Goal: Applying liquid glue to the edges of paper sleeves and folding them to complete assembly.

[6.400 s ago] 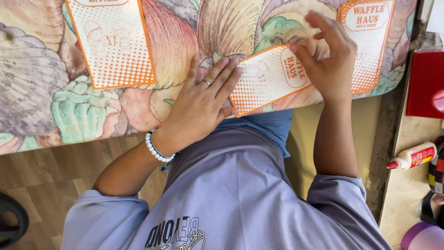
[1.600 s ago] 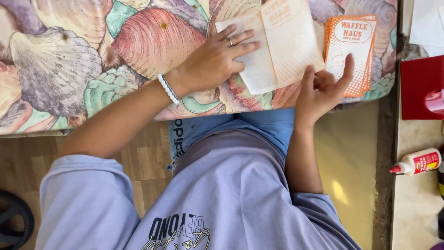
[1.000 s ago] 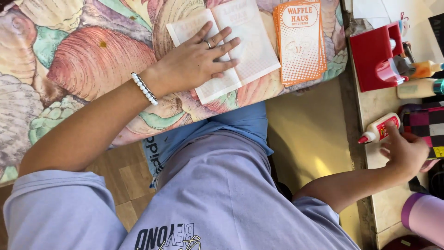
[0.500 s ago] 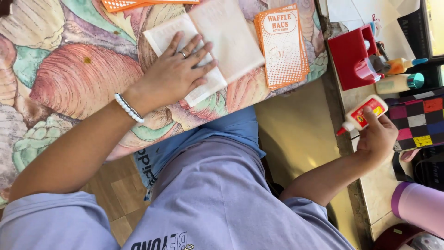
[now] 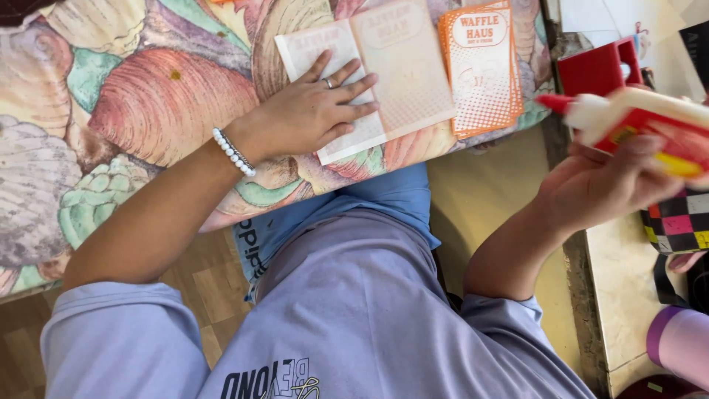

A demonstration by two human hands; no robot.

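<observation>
My left hand (image 5: 314, 111) lies flat, fingers spread, pressing on the pale folded card (image 5: 369, 77), which rests printed side down on the shell-patterned cushion (image 5: 140, 103). That grip is spread and pinches nothing; the palm covers the card's lower left corner, and a ring shows on one finger. A white bead bracelet (image 5: 233, 152) circles the wrist, at about eight o'clock from the hand.

My right hand (image 5: 613, 185) is raised at three o'clock in the head view, well apart from the card. Its grip is closed around a white glue bottle (image 5: 650, 129) with a red and yellow label, held nearly level. The bottle's red cap (image 5: 552, 102) points toward nine o'clock, toward the cushion. The bottle is blurred, so I cannot tell any finer detail of the hold.

Just beside the pale card, at its three o'clock edge, a stack of orange dotted cards (image 5: 478, 66) lies face up on the same cushion. Behind the bottle, at about one o'clock, a red box (image 5: 594, 68) stands on the light surface (image 5: 620, 258). A checkered item (image 5: 676, 222) in several colours sits at the right edge, below the bottle. My lavender shirt (image 5: 354, 325) fills the lower view at six o'clock.
</observation>
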